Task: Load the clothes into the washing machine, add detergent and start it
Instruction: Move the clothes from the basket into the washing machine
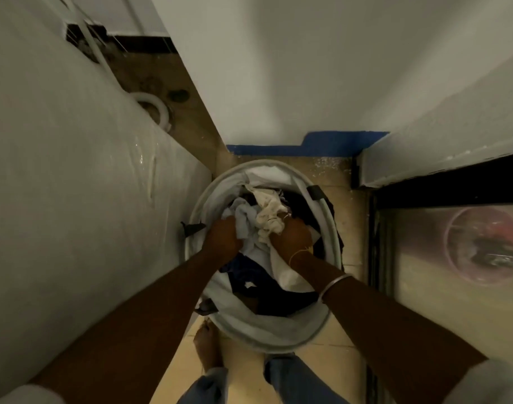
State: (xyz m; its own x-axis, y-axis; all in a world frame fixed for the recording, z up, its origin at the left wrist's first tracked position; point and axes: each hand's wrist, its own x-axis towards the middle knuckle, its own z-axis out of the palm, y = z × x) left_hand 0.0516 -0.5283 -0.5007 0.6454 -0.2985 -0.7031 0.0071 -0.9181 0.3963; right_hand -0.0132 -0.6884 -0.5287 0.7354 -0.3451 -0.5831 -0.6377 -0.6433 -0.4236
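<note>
While both hands are sunk in the basket (278, 342), a blue cloth (243, 221) is gripped by L hand (223, 237) & a cream cloth (271, 215) by R hand (291, 237).

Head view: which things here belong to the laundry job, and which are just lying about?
Job: basket; clothes in it; left hand and right hand, both gripping those clothes.
Lying about: white ring on the floor; floor drain; blue wall strip.
</note>
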